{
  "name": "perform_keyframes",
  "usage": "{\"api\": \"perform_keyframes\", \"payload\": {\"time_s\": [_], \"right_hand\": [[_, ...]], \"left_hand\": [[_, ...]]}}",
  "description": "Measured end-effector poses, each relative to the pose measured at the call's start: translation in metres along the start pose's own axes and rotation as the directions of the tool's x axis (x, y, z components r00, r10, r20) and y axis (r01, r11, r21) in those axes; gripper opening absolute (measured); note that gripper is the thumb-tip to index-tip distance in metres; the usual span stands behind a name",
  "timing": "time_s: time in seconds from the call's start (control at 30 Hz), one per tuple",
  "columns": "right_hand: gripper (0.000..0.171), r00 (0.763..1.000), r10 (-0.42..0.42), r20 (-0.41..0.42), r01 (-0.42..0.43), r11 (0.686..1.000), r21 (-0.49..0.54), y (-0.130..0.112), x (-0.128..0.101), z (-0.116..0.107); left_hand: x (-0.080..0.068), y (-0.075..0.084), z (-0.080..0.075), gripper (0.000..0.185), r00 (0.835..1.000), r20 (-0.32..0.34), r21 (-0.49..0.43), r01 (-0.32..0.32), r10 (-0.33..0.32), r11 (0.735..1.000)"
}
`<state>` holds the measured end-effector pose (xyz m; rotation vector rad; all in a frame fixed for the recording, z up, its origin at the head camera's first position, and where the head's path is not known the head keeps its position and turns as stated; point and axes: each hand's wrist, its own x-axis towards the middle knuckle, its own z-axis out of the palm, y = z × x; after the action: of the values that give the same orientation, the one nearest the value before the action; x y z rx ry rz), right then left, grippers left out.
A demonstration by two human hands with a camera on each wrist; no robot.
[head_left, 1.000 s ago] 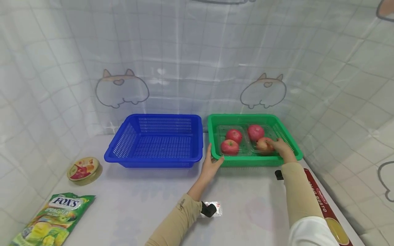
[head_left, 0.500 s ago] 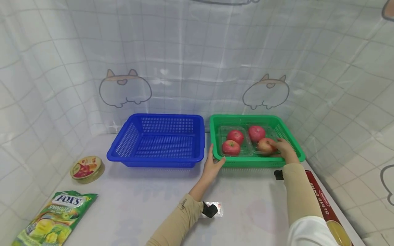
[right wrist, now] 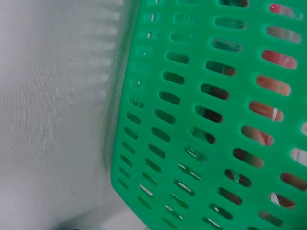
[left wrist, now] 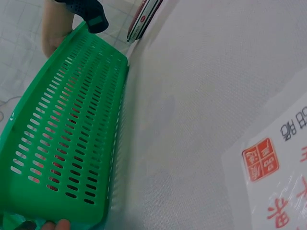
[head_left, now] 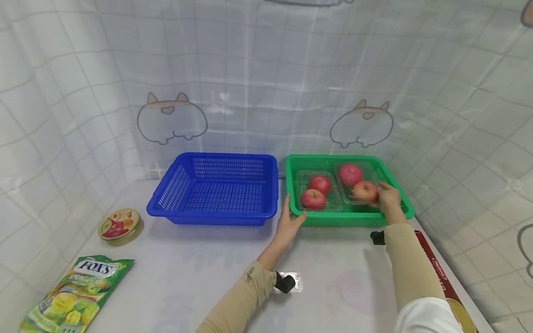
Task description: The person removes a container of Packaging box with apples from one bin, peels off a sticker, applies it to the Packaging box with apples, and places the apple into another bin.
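Note:
In the head view, my right hand (head_left: 389,198) grips the right edge of a clear plastic tray (head_left: 368,169) holding two apples (head_left: 365,191). This tray sits at a slight tilt inside the green basket (head_left: 350,221). Beside it on the left lies a second clear tray (head_left: 335,203) with two red apples (head_left: 313,199). My left hand (head_left: 287,226) holds the basket's front left corner, thumb on the front and a finger along the side. Only fingertips (left wrist: 62,224) show in the left wrist view. The right wrist view shows the basket's slotted wall (right wrist: 192,120), which hides my right hand's grip.
A blue basket (head_left: 212,216) stands left of the green one. At the left lie a round tin (head_left: 120,226) and a green candy bag (head_left: 79,296). A small white packet (head_left: 296,283) is below my left wrist; a red box (head_left: 433,263) lies by the right wall.
My right hand has taken hold of the right tray's edge and shifted it, with its apples, slightly up and back. The left hand stays at the basket corner. The head view has shifted slightly.

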<state>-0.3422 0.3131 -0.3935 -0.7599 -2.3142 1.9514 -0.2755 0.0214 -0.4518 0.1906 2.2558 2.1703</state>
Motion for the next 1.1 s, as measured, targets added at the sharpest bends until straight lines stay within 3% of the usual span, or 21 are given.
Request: {"api": "perform_keyframes", "payload": {"time_s": [0.13,0.33,0.57,0.8,0.97,1.1], "right_hand": [[0.049,1.000,-0.013,0.014,0.012,0.995,0.094,-0.005,-0.008,-0.002],[0.051,0.994,-0.041,0.101,0.028,0.992,0.125,-0.010,-0.020,-0.010],[0.051,0.994,0.013,0.106,-0.035,0.978,0.204,-0.020,-0.035,-0.012],[0.052,0.990,-0.004,0.143,-0.029,0.974,0.225,-0.033,-0.055,-0.004],[0.053,0.984,0.003,0.177,-0.057,0.953,0.299,-0.040,-0.069,0.001],[0.054,0.974,-0.002,0.224,-0.081,0.929,0.360,-0.044,-0.080,0.007]], "left_hand": [[0.000,0.001,0.000,0.079,1.000,-0.002,0.027,0.016,-0.016,1.000],[0.000,0.002,0.001,0.078,1.000,-0.006,0.057,0.018,-0.018,0.998],[-0.006,0.007,0.008,0.072,0.998,-0.063,0.197,-0.009,0.022,0.980],[-0.010,0.017,0.014,0.070,0.995,-0.102,0.276,0.027,0.002,0.961],[-0.015,0.028,0.018,0.066,0.990,-0.109,0.330,-0.054,0.095,0.942],[-0.020,0.036,0.019,0.059,0.973,-0.115,0.306,-0.158,0.202,0.939]]}}
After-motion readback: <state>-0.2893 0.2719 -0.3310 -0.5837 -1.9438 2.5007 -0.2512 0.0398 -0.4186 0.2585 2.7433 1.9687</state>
